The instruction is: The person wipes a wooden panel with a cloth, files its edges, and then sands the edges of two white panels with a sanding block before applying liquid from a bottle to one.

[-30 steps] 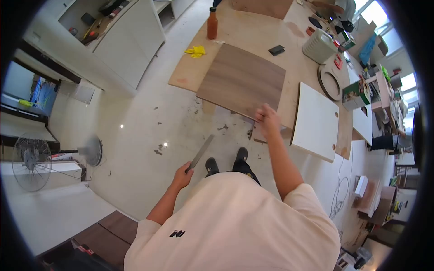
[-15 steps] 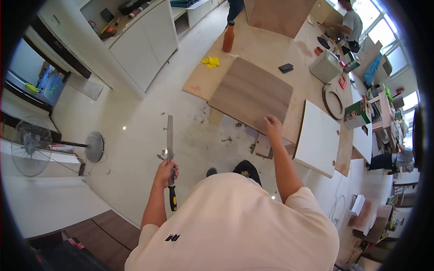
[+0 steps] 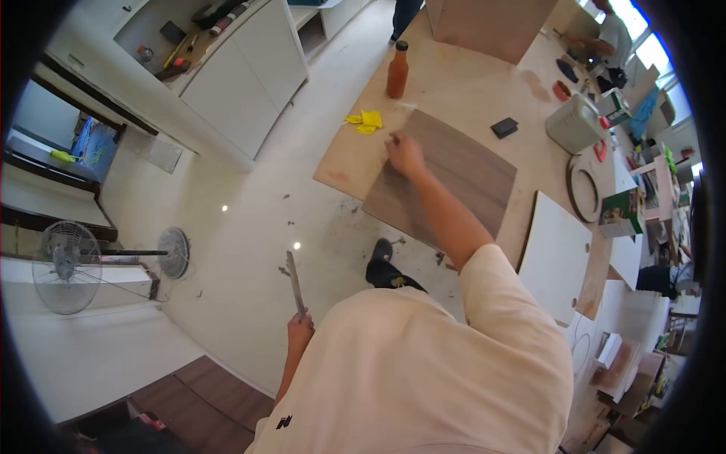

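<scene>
Standing to one side, I am noting the left hand [image 3: 300,327] holding a flat metal tool, probably a file [image 3: 296,284], low beside the body. Its grip is closing around the near end; the handle is not showing. The blade is pointing forward and away from the torso, clear of the desk [image 3: 454,91], perhaps so that it is neither marking the work nor getting in the way of the other arm. The brown board [image 3: 469,170] is lying flat on the desk, its near edge running along the desk's near side and seemingly jutting a little past it, which I am judging would leave that edge reachable. The right arm [image 3: 454,216] is stretching across the board, slanting forward and leftward from the shoulder, with the right hand [image 3: 406,153] sitting at the board's left edge. Its fingers are appearing loosely bent, nothing visible in them; whether the grip is apart or together, and whether it is touching the surface or hovering, I cannot tell. A crumpled yellow cloth [image 3: 367,121] is lying just beyond the fingertips, a bottle [image 3: 397,72] is standing farther off, and a white panel [image 3: 556,261] is lying to the board's right.
</scene>
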Tool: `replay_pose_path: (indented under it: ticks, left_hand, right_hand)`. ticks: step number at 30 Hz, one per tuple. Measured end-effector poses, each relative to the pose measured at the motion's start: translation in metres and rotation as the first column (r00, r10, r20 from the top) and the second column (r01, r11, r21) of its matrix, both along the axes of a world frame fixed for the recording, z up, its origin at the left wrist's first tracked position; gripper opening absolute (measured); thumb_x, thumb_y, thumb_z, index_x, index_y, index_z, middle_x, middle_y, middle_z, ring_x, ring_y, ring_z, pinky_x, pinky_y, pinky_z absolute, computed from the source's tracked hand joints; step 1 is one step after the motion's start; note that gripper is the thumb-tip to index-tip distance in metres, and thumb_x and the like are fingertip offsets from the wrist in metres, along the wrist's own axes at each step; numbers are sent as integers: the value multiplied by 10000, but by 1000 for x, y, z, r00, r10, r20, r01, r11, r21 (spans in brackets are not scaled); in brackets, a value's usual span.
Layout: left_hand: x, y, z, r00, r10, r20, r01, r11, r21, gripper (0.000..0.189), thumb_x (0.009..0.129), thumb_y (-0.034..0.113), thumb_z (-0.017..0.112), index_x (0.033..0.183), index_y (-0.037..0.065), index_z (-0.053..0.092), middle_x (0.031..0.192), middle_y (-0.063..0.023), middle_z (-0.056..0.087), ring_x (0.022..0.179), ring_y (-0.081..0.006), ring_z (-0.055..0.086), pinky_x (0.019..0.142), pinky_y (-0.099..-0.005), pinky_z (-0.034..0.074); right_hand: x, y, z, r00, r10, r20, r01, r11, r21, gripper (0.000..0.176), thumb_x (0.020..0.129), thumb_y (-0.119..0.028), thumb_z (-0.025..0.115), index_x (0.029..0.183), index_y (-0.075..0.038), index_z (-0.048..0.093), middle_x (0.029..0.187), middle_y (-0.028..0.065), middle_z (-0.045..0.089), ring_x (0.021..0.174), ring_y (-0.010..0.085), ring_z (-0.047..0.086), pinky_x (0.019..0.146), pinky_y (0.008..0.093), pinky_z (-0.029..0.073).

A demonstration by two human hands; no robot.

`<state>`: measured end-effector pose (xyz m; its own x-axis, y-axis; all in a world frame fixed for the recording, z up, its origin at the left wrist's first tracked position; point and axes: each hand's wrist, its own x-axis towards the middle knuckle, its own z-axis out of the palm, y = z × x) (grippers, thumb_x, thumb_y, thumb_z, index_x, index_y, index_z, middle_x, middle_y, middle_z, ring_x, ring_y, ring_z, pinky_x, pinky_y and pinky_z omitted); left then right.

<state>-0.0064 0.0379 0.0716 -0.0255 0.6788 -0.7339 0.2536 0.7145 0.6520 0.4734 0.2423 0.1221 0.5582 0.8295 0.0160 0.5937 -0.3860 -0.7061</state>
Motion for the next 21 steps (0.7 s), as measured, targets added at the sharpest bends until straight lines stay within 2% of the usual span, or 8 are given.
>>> replay_pose_path:
  ticks: [3,9,12,16,17,18,19,21]
  left_hand:
    - [4,24,19,997,-76,17,75,996,52,384,984,111,569,1349,-7,551,644,45,471,486,-52,408,431,-238,334]
    - [56,90,84,982,-176,-71,184,973,137,405,996,140,578,1374,-2,545,643,69,441,503,-39,395,466,-222,337]
    - [68,109,82,984,-177,-20,177,955,239,442,1002,170,582,1409,8,526,661,65,429,519,-37,390,477,-225,344]
    - [82,138,78,974,-216,-74,226,871,436,495,1022,191,542,1474,13,446,743,31,472,634,-60,460,569,-236,401]
    - [82,148,66,969,-228,-91,242,821,518,506,1027,194,527,1489,13,422,766,14,504,667,-82,490,599,-253,421]
    - [83,158,56,964,-242,-107,257,761,596,518,1033,196,512,1504,13,398,788,-3,536,701,-104,520,628,-270,441]
    - [86,170,50,940,-267,-214,336,604,723,525,1033,191,504,1512,17,382,823,-33,564,727,-145,541,654,-298,452]
    - [92,187,46,882,-294,-368,453,312,835,533,1031,185,493,1523,23,364,883,-91,608,773,-223,574,697,-351,470]
  right_hand:
    - [7,54,-10,997,19,70,-31,986,166,393,903,-247,647,1260,-81,650,1242,214,633,1105,377,627,947,436,503]
    - [21,106,-46,924,221,313,-189,973,-131,330,890,-242,655,1179,-86,689,1228,213,624,1089,366,625,917,450,507]
    - [3,101,-64,999,-14,33,15,1000,-3,315,888,-223,654,1168,-82,698,1119,222,674,1022,369,656,866,453,521]
    - [-87,37,-71,856,143,-497,-116,990,85,329,944,-173,606,1207,25,628,965,144,675,837,216,646,736,369,538]
    - [-115,5,23,711,24,-703,-196,966,-166,332,961,-133,571,1257,16,599,1050,133,663,902,242,641,841,359,558]
    - [-150,-7,-33,490,97,-866,-102,993,53,325,980,-122,539,1273,12,575,1143,144,629,985,263,633,930,397,553]
    - [-172,-18,-25,314,-5,-949,-170,984,-62,343,993,-142,539,1311,-13,544,1182,139,608,1064,280,621,927,444,553]
    - [-228,-32,-62,269,182,-946,-166,976,141,343,1018,-139,497,1342,-27,514,1234,133,598,1103,278,615,967,460,529]
